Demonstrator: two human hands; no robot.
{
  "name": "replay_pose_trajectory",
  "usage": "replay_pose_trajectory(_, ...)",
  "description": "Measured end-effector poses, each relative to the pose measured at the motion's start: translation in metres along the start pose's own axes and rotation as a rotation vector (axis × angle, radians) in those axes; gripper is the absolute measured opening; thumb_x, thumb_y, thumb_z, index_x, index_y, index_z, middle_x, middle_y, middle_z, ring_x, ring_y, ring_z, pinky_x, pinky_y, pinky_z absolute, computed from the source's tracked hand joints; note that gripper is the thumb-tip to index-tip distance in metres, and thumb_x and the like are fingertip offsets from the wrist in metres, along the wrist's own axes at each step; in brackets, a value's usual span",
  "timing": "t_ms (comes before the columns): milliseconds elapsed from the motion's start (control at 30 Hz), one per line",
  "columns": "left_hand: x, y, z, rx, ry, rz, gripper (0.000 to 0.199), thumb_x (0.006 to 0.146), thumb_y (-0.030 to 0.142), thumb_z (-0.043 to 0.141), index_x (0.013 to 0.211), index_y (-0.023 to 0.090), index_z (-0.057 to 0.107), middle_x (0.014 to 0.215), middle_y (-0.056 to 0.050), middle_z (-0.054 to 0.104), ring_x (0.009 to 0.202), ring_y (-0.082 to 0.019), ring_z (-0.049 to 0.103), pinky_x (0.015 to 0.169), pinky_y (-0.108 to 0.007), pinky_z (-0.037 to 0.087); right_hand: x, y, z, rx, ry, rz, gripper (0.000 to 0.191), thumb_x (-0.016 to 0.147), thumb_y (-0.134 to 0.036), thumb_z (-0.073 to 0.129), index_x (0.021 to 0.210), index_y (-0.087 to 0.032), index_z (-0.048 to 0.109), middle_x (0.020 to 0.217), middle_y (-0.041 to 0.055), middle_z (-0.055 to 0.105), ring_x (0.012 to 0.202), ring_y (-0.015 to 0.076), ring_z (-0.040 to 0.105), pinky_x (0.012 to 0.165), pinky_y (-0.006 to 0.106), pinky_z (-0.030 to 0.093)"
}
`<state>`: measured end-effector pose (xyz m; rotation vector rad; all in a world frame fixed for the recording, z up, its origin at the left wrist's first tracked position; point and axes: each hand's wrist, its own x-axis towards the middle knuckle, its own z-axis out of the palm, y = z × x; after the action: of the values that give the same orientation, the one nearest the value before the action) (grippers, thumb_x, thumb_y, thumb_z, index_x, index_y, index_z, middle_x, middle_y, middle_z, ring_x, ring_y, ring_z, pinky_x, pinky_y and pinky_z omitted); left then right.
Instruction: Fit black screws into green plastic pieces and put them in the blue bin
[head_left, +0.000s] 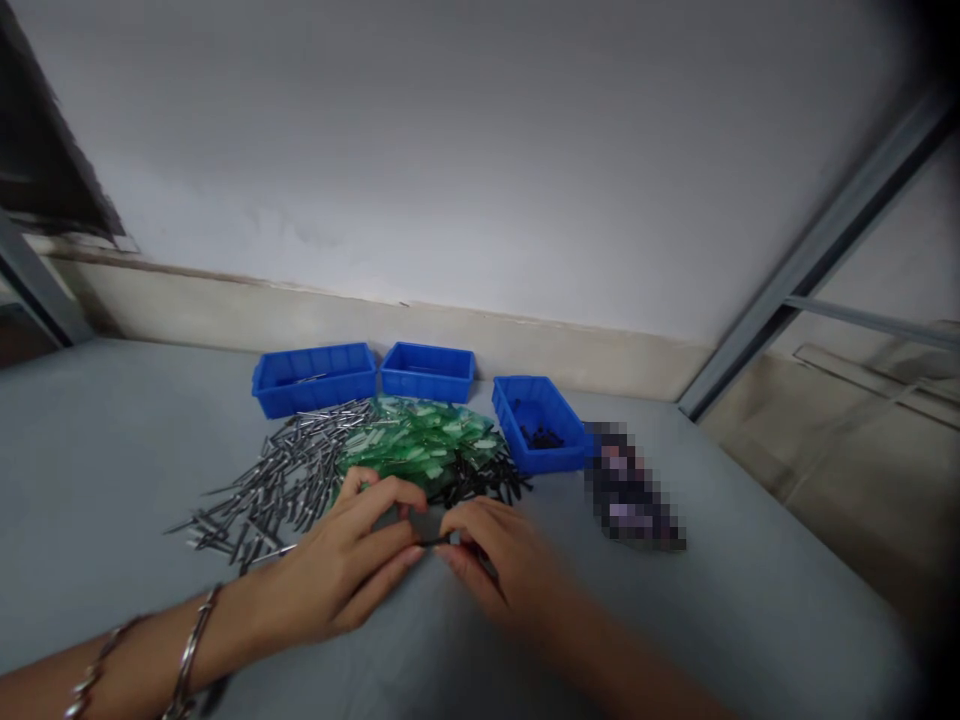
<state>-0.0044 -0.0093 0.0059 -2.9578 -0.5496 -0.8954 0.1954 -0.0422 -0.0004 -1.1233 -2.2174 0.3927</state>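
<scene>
From my remote seat I find the dark slim piece (433,542) right between the two sets of fingertips, its long axis running crosswise from the left hand (364,560) to the right hand (517,570). Neither is nearer, as each seems to have one end. I judge both grips narrow, pinched on that piece (the right is blurred, so I can't read its exact hold). The left extends with its back upward, fingers bent, index arched; the right angles inward, fingers curled over the thumb. Just beyond the grips, loose black pieces (480,478) and green packets (427,440) lie on the counter (720,620).
</scene>
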Motion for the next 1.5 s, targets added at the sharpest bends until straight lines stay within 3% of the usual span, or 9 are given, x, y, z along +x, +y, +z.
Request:
replay_pose_trajectory(433, 0.0012, 0.0001, 0.0001, 0.039, 0.041, -0.011, 0.015, 0.086, 0.006, 0.04, 0.091, 0.015, 0.051, 0.095, -0.008, 0.049, 0.087, -0.018, 0.045, 0.076, -0.035, 0.035, -0.0001, -0.0018, -0.0037, -0.004, -0.019, 0.025, 0.023, 0.092, -0.034, 0.041, 0.093, -0.019, 0.058, 0.081, 0.0023, 0.063, 0.072, 0.0131, 0.056, 0.065, 0.023, 0.041)
replay_pose_trajectory(633, -0.0002, 0.0018, 0.0002, 0.046, 0.076, -0.021, 0.012, 0.086, 0.007, 0.042, 0.088, 0.015, 0.051, 0.096, -0.008, 0.047, 0.088, -0.018, 0.044, 0.076, -0.035, 0.034, 0.0006, -0.0017, -0.0029, 0.001, -0.007, 0.016, 0.026, 0.093, -0.033, 0.038, 0.086, -0.019, 0.058, 0.08, 0.0023, 0.063, 0.074, 0.0132, 0.056, 0.066, 0.023, 0.04)
replay_pose_trajectory(900, -0.001, -0.001, 0.0023, 0.05, 0.0, -0.122, 0.011, 0.086, 0.014, 0.044, 0.092, 0.016, 0.053, 0.1, -0.008, 0.048, 0.089, -0.02, 0.043, 0.078, -0.035, 0.032, 0.0013, 0.002, -0.0016, 0.028, -0.015, 0.036, 0.016, 0.09, -0.025, 0.042, 0.087, -0.018, 0.056, 0.079, 0.0027, 0.063, 0.073, 0.0136, 0.056, 0.065, 0.024, 0.041)
replay_pose_trajectory(1033, -0.0004, -0.0015, 0.0012, 0.05, -0.034, -0.103, 0.013, 0.087, 0.015, 0.042, 0.087, 0.016, 0.055, 0.099, -0.007, 0.049, 0.086, -0.019, 0.043, 0.077, -0.034, 0.031, 0.001, 0.0028, -0.0007, 0.042, -0.018, 0.016, 0.018, 0.091, -0.025, 0.04, 0.087, -0.019, 0.056, 0.079, 0.003, 0.062, 0.074, 0.0139, 0.056, 0.066, 0.025, 0.041)
replay_pose_trajectory(1300, -0.0001, 0.0007, 0.0021, -0.012, 0.006, -0.092, 0.018, 0.087, 0.01, 0.04, 0.078, 0.014, 0.055, 0.094, -0.008, 0.048, 0.083, -0.018, 0.042, 0.077, -0.035, 0.03, 0.001, 0.0017, 0.0002, 0.04, -0.017, 0.007, 0.014, 0.09, -0.022, 0.043, 0.087, -0.018, 0.056, 0.078, 0.0031, 0.062, 0.071, 0.0141, 0.055, 0.065, 0.024, 0.041)
replay_pose_trajectory(1500, -0.0004, 0.0022, 0.001, -0.007, 0.031, -0.082, 0.018, 0.089, 0.011, 0.039, 0.081, 0.015, 0.055, 0.094, -0.008, 0.048, 0.085, -0.018, 0.042, 0.076, -0.036, 0.032, 0.0007, 0.0007, -0.0017, 0.034, -0.016, 0.013, 0.016, 0.091, -0.026, 0.042, 0.093, -0.019, 0.056, 0.079, 0.0024, 0.062, 0.072, 0.014, 0.056, 0.065, 0.024, 0.042)
